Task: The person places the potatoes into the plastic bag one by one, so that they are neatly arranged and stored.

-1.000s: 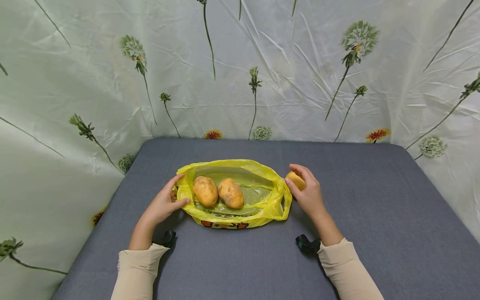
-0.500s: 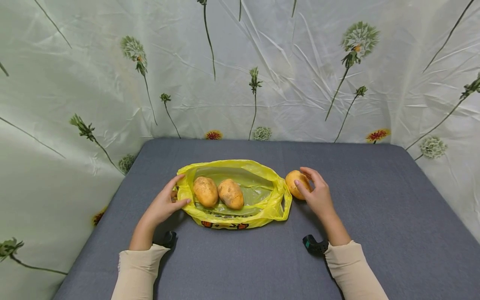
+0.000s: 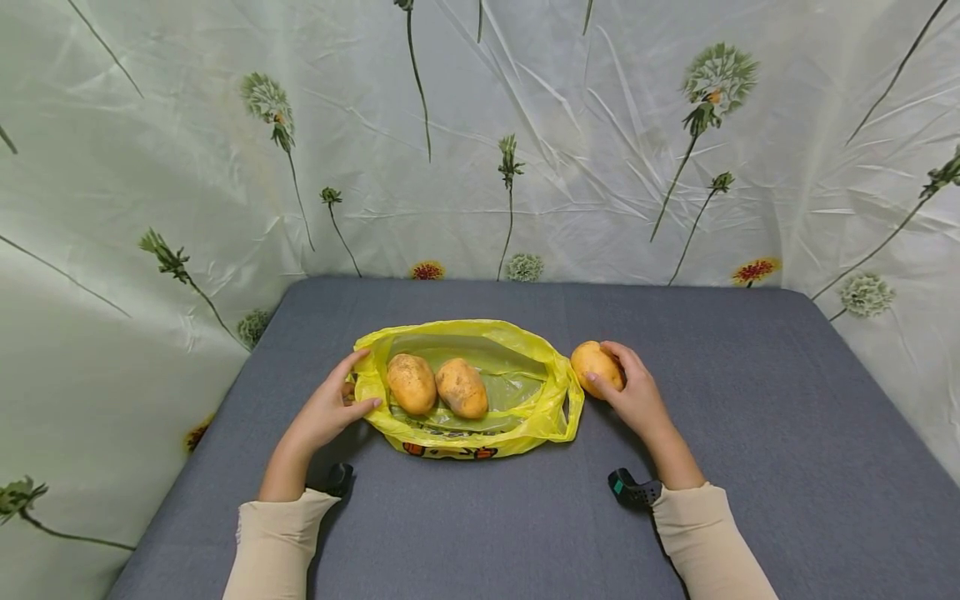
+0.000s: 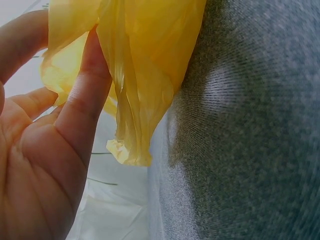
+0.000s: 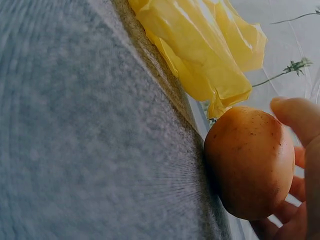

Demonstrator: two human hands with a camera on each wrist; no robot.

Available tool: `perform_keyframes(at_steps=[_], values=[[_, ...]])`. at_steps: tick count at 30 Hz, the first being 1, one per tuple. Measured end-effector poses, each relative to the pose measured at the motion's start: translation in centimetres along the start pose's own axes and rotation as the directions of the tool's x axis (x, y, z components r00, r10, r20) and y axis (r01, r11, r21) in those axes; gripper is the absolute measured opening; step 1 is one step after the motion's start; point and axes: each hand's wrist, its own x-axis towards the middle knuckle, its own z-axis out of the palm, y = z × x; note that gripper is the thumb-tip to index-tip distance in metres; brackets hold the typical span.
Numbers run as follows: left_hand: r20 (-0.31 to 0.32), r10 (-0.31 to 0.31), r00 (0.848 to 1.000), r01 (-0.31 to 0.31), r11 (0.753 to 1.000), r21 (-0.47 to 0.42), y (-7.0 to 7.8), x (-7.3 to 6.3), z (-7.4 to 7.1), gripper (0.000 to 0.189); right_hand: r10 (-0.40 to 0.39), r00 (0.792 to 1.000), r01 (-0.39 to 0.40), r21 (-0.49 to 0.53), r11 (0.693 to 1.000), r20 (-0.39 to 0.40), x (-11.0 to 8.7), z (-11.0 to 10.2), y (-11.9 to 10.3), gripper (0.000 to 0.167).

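Observation:
A yellow plastic bag (image 3: 525, 421) lies with its mouth spread wide, and inside it sit two potatoes, a left one (image 3: 411, 383) and a right one (image 3: 462, 388). My left hand (image 3: 327, 410) holds the bag's left end, thumb and index finger at the rim. In the left wrist view, the thumb (image 4: 82, 105) overlaps the yellow film. Just beyond the bag's right handle, a third potato (image 5: 250, 162) rests on the grey surface. My right hand (image 3: 637, 396) grips this potato from its right side, thumb on the near side and fingers over the far side.
The grey cloth-covered table (image 3: 480, 533) extends around the bag. A pale curtain (image 3: 465, 167) printed with flowers hangs behind and along the sides. Black wrist bands, a left one (image 3: 339, 479) and a right one (image 3: 630, 487), sit under the wrists.
My right hand has shifted right and slightly nearer, so more of the third potato shows, and its thumb and fingers have closed on it. The left hand and bag stay put.

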Motion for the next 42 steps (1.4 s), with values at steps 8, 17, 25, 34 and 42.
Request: perform_keyframes(at_steps=[8, 17, 25, 34, 42], values=[[0.006, 0.001, 1.000, -0.001, 1.000, -0.016, -0.1, 0.0, 0.0, 0.076, 0.063, 0.998, -0.063, -0.003, 0.998, 0.011, -0.2, 0.2, 0.4, 0.057], [0.001, 0.007, 1.000, -0.007, 1.000, -0.017, -0.3, 0.2, 0.0, 0.075, 0.099, 0.995, -0.099, 0.023, 0.995, -0.009, 0.0, 0.2, 0.4, 0.055], [0.003, 0.007, 1.000, -0.007, 1.000, -0.026, -0.4, 0.2, 0.0, 0.076, 0.070, 0.996, -0.068, 0.043, 0.997, -0.048, 0.1, 0.1, 0.1, 0.054], [0.010, 0.009, 1.000, -0.009, 0.999, -0.043, -0.3, 0.3, 0.1, 0.075, 0.031, 0.995, -0.026, 0.046, 0.999, -0.098, 0.3, 0.0, -0.4, 0.056], [0.005, 0.004, 1.000, -0.004, 0.999, -0.038, -0.2, 0.2, 0.1, 0.075, 0.018, 0.991, -0.009, 0.066, 0.998, -0.132, 0.3, 0.0, -0.9, 0.055]])
